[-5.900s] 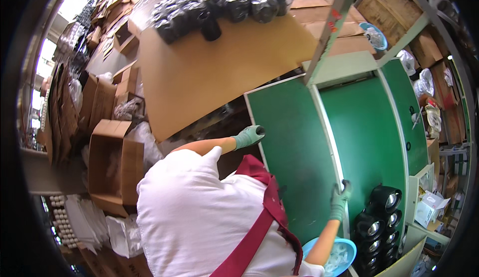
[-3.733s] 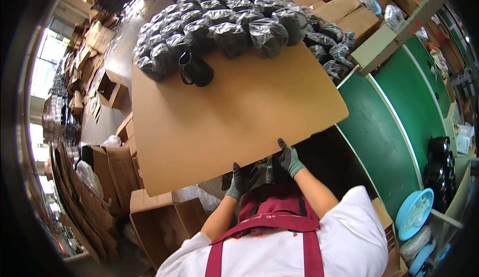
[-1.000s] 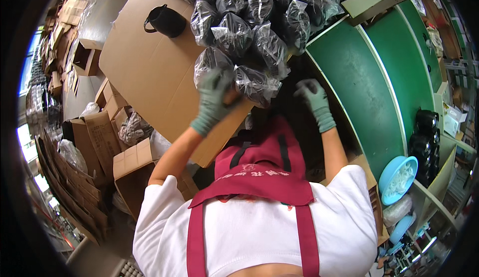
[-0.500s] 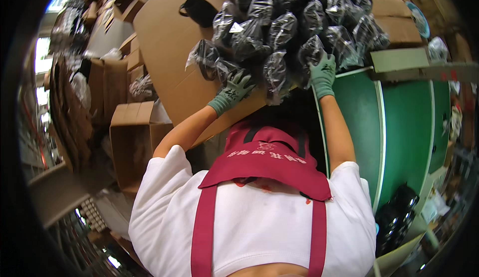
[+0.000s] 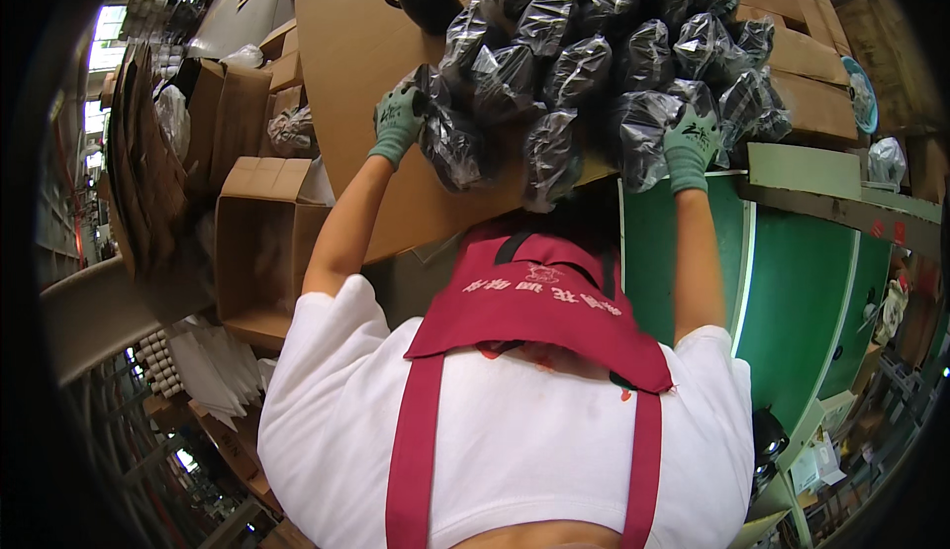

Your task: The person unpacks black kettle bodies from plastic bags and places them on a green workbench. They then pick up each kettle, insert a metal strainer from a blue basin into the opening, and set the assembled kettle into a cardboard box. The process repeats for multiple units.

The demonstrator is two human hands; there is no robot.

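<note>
Apron (image 5: 534,307): is covering the wearer's front.
Left hand (image 5: 399,116): is touching a bagged black item (image 5: 455,153) at the group's near left; whether it is gripping, I cannot tell.
Right hand (image 5: 691,138): is touching a second bagged item (image 5: 641,143), near right; grip likewise unclear.
Bagged group (image 5: 577,69): is resting on cardboard (image 5: 351,64).
Black jug (image 5: 427,3): is sitting beyond, unwrapped.

Bright middle, dark rim, strong edge bend

Daylight at upper left; windows (image 5: 107,40) blown out. White shirt (image 5: 515,440) evenly lit. Plastic bags (image 5: 579,66) throw crinkled glare over near-black contents. Deep shadow below the cardboard (image 5: 346,94). Middle fairly sharp; lower-left shelving (image 5: 124,430) dim, soft. Counter (image 5: 792,282) edges curve. Corners black.
</note>
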